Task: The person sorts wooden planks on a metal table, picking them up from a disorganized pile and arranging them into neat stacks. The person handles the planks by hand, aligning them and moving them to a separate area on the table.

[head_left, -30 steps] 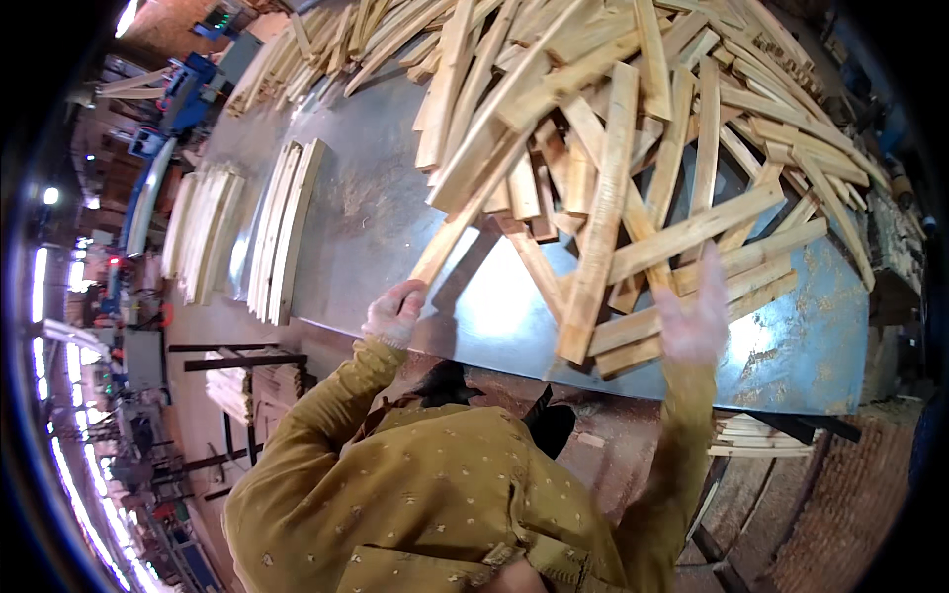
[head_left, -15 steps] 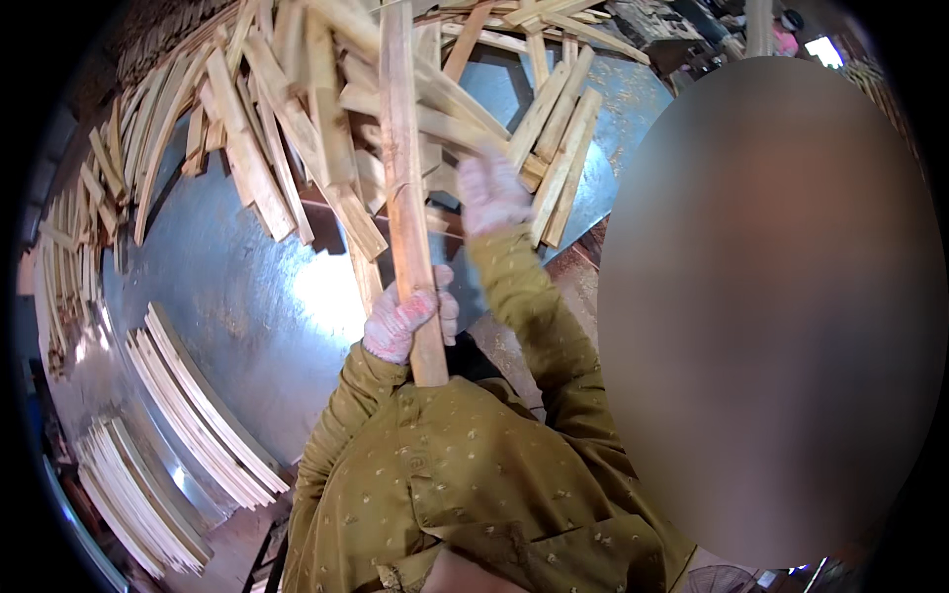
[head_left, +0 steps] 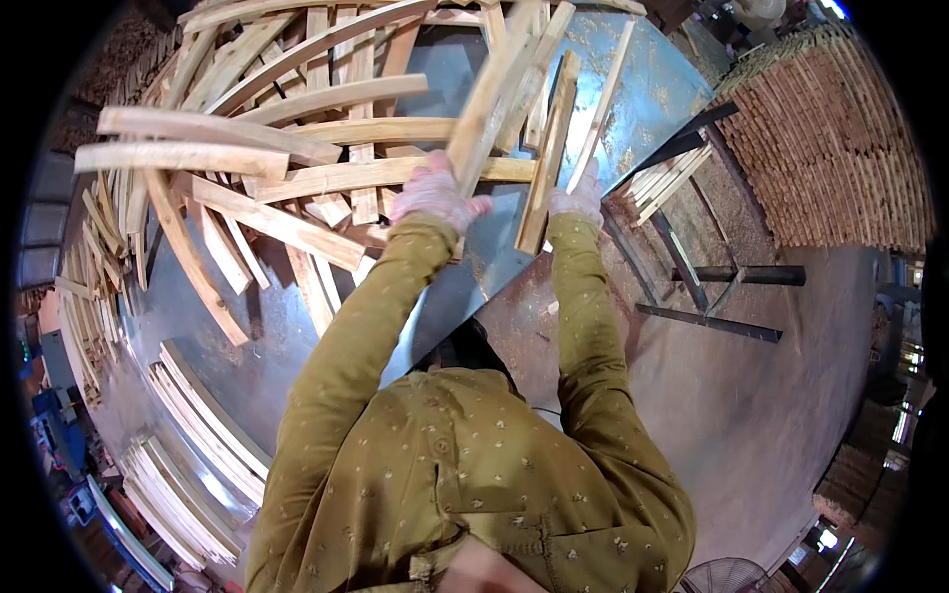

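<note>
Here at the metal table [head_left: 657, 94], the two gloved hands work apart: the left hand [head_left: 432, 195] seems clamped round the near end of a blurred board [head_left: 494, 99] angled over the tabletop, while the right hand [head_left: 576, 201], at the table's right edge, appears closed on the lower end of a narrow strip [head_left: 600, 109]. Taken by their ends like that, the lengths probably come clear of their neighbours more easily. And look at that pile of boards [head_left: 326, 180], crisscrossed over the table's far side, seemingly dropped there loose! Along the table's left, pale strips [head_left: 208, 420] lie side by side, presumably to stay aligned. As for holders, a dark metal rack [head_left: 741, 276] beside the table's right edge carries more pale lengths [head_left: 672, 183].
</note>
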